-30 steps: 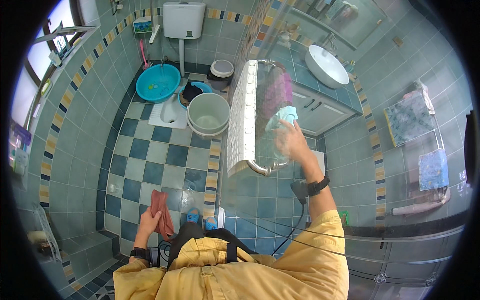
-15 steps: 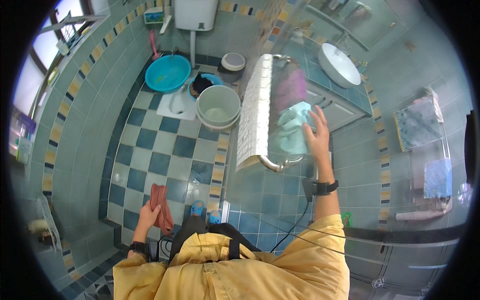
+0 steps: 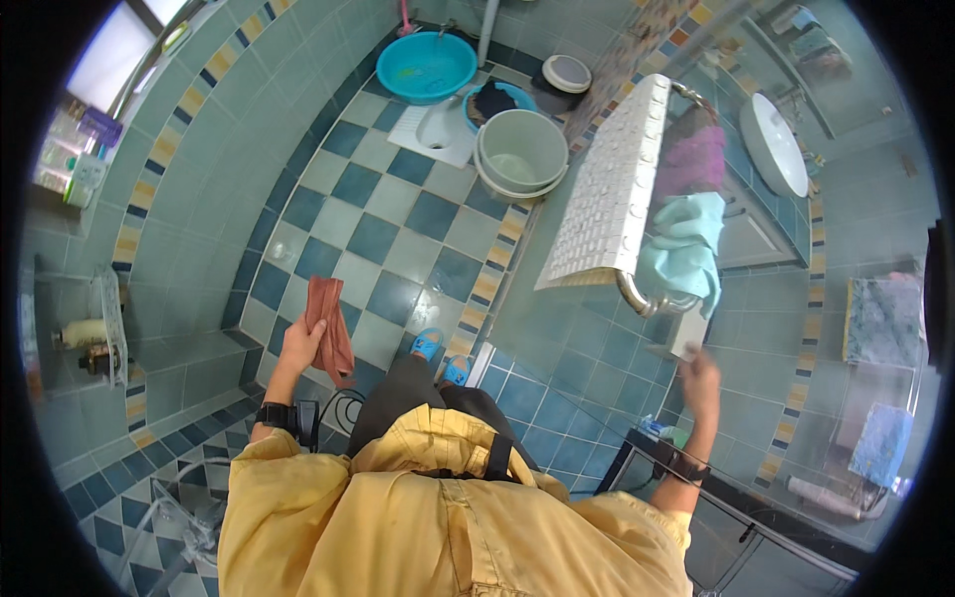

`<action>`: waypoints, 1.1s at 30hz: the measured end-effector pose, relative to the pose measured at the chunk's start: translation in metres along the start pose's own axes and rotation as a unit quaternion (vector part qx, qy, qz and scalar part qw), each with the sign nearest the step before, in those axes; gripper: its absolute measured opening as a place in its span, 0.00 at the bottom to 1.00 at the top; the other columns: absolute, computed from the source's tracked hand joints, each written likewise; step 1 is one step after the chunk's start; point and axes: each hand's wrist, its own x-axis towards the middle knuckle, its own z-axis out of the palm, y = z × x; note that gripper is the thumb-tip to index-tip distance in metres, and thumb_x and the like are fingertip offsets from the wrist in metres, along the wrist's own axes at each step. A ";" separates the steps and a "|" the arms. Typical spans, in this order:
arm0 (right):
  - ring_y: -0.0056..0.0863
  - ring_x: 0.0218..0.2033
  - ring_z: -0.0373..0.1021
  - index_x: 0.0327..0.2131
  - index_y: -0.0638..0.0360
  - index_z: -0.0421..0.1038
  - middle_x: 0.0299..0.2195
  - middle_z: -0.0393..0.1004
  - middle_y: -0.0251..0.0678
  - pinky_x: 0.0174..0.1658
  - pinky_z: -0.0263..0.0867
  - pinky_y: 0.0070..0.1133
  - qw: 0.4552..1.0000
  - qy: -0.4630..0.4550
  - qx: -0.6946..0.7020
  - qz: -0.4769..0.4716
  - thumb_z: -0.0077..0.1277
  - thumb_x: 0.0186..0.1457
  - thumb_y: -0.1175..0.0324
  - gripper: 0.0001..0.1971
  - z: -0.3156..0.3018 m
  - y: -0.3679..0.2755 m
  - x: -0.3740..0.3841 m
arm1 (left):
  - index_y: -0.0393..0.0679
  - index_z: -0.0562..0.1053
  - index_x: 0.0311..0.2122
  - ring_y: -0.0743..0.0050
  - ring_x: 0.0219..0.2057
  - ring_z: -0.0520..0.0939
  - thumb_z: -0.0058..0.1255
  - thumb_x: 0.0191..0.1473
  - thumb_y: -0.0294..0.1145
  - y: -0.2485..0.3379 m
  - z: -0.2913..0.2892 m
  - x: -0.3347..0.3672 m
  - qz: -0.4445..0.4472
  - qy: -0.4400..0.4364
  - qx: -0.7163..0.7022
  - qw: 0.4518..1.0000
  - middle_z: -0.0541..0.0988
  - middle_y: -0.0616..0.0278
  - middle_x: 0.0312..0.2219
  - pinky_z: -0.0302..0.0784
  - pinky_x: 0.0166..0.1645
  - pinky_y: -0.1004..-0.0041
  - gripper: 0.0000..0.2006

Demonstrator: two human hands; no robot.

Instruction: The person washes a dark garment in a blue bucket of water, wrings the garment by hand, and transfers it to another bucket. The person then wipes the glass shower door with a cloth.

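Observation:
A reddish-brown cloth [image 3: 328, 338] hangs folded from my left hand [image 3: 301, 345], whose fingers are closed round it over the tiled floor. My right hand [image 3: 700, 381] is off to the right, just beyond the lower end of the metal towel rail [image 3: 642, 298], and smeared by motion, so its fingers are unclear. Over that rail on the glass panel hang a mint-green cloth [image 3: 686, 244], a purple cloth [image 3: 693, 159] and a white textured mat [image 3: 612, 179]. The green cloth hangs nearest to my right hand, apart from it.
Ahead stand a blue basin [image 3: 426, 68], a smaller blue basin with dark cloth [image 3: 527, 97], a pale bucket [image 3: 522, 149] and a floor toilet [image 3: 438, 129]. Right of the glass are a white washbasin [image 3: 773, 144] and wall towels [image 3: 883, 443]. A dark-framed cabinet [image 3: 736, 507] stands at lower right.
My right hand has left the mint-green cloth, which still hangs on the rail, and has come back toward me. The view has shifted left. My left hand still holds the reddish-brown cloth.

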 end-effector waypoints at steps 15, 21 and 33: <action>0.44 0.40 0.66 0.41 0.61 0.66 0.38 0.69 0.49 0.41 0.63 0.27 0.946 -0.305 0.023 -0.107 0.47 0.47 0.65 0.17 0.166 -0.116 -0.102 | 0.40 0.67 0.43 0.55 0.36 0.75 0.40 0.52 0.41 0.009 -0.044 0.092 0.048 -0.152 0.012 0.987 0.75 0.47 0.32 0.68 0.40 0.68 0.18; 0.46 0.46 0.60 0.47 0.58 0.59 0.47 0.62 0.48 0.46 0.61 0.28 0.956 -0.139 0.157 -0.204 0.50 0.44 0.71 0.24 0.192 -0.285 -0.036 | 0.41 0.64 0.46 0.65 0.38 0.75 0.37 0.50 0.34 0.063 -0.097 0.103 0.137 -0.451 -0.046 0.881 0.74 0.51 0.36 0.68 0.43 0.70 0.18; 0.45 0.31 0.66 0.31 0.61 0.65 0.27 0.69 0.48 0.32 0.64 0.30 0.963 -0.130 0.220 -0.091 0.48 0.39 0.78 0.11 0.230 -0.359 -0.025 | 0.36 0.66 0.35 0.47 0.37 0.70 0.44 0.43 0.28 0.057 -0.075 0.132 0.341 -0.358 0.046 0.868 0.70 0.47 0.34 0.67 0.41 0.61 0.11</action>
